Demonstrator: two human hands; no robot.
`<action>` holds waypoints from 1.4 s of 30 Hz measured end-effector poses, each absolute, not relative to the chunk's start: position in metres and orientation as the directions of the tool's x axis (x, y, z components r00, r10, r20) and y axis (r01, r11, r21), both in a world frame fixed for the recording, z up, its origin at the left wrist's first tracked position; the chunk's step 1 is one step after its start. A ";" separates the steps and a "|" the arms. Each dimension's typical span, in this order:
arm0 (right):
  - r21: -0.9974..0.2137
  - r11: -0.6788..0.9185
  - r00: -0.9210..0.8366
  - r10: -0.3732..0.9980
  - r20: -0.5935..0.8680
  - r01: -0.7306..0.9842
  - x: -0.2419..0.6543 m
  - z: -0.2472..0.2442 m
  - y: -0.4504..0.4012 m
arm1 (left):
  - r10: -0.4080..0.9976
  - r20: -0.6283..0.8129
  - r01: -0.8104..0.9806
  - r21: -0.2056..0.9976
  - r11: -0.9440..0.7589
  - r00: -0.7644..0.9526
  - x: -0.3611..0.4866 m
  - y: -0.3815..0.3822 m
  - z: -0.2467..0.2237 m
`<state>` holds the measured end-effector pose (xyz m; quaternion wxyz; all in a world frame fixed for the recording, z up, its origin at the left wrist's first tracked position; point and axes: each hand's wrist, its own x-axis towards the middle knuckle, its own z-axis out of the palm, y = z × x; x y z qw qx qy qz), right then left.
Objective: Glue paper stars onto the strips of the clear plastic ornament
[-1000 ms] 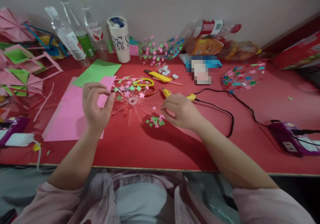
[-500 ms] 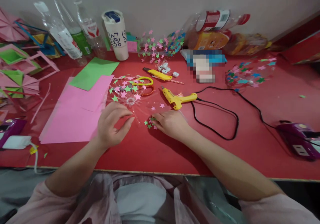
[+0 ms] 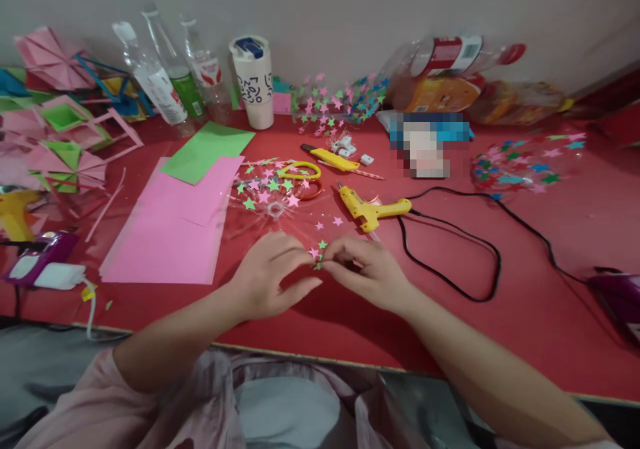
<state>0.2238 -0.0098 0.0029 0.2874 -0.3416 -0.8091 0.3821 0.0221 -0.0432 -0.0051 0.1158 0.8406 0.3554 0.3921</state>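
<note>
My right hand point(image 3: 367, 269) pinches a small green paper star point(image 3: 319, 264) between thumb and fingertips, just above the red table. My left hand point(image 3: 277, 275) comes up from the other side, thumb and fingers apart, its fingertips close to that star. A few loose pink and green stars point(image 3: 323, 244) lie just beyond the fingertips. Behind my left hand sits a clear plastic piece point(image 3: 275, 210) dotted with pink and green stars, with yellow-handled scissors point(image 3: 300, 171) beside it. The yellow glue gun point(image 3: 373, 210) lies beyond my right hand.
Pink sheets point(image 3: 170, 229) and a green sheet point(image 3: 207, 152) lie left. Bottles point(image 3: 155, 89) and a white tumbler point(image 3: 259, 89) stand behind them. A yellow cutter point(image 3: 335, 159) lies at centre back. The glue gun's black cord point(image 3: 463, 292) loops right; another star-covered plastic piece point(image 3: 525, 165) is beyond.
My left hand has moved right, close to my right hand. My right hand has lifted and turned, with a green star now showing at its fingertips. The view has shifted left.
</note>
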 end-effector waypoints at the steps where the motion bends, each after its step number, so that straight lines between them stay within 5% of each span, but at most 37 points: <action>1: -0.834 0.458 -0.606 0.770 0.200 0.306 0.221 0.003 -0.013 | 0.715 0.553 0.483 0.530 -0.697 0.427 0.024 -0.043 -0.007; 8: -0.943 0.292 -0.609 0.781 0.138 0.160 0.211 0.003 -0.024 | 0.815 0.443 0.345 0.750 -0.565 0.373 0.027 -0.045 -0.002; 11: -0.885 0.419 -0.661 0.725 0.192 0.203 0.219 0.005 -0.014 | 0.817 0.450 0.326 0.760 -0.562 0.360 0.027 -0.047 0.002; 14: -0.498 0.640 -0.524 0.767 0.370 0.585 0.240 0.002 0.012 | 0.835 0.459 0.351 0.760 -0.546 0.305 0.025 -0.047 0.002; 17: -0.067 0.497 -0.447 0.825 0.346 0.865 0.265 -0.009 0.041 | 0.853 0.450 0.357 0.776 -0.520 0.263 0.022 -0.046 0.001; 20: 0.071 0.486 -0.488 0.841 0.232 0.871 0.279 -0.022 0.058 | 0.855 0.454 0.351 0.781 -0.517 0.250 0.019 -0.045 0.000; 27: -0.093 0.508 -0.489 0.855 0.173 0.856 0.276 -0.031 0.061 | 0.872 0.423 0.397 0.777 -0.489 0.246 0.017 -0.045 0.000; 32: -0.347 0.544 -0.378 0.813 0.442 0.764 0.270 -0.019 0.055 | 0.894 0.392 0.422 0.788 -0.448 0.218 0.018 -0.046 0.001; 36: -0.436 0.611 -0.300 0.748 0.592 0.661 0.258 -0.002 0.032 | 0.911 0.373 0.412 0.813 -0.412 0.175 0.018 -0.046 0.003; 39: -0.490 0.662 -0.316 0.725 0.613 0.568 0.246 0.005 0.010 | 0.922 0.370 0.410 0.828 -0.382 0.112 0.017 -0.046 0.004; 42: -0.458 0.768 -0.522 0.641 0.562 0.448 0.237 0.006 -0.003 | 0.928 0.369 0.427 0.832 -0.354 0.052 0.016 -0.044 0.005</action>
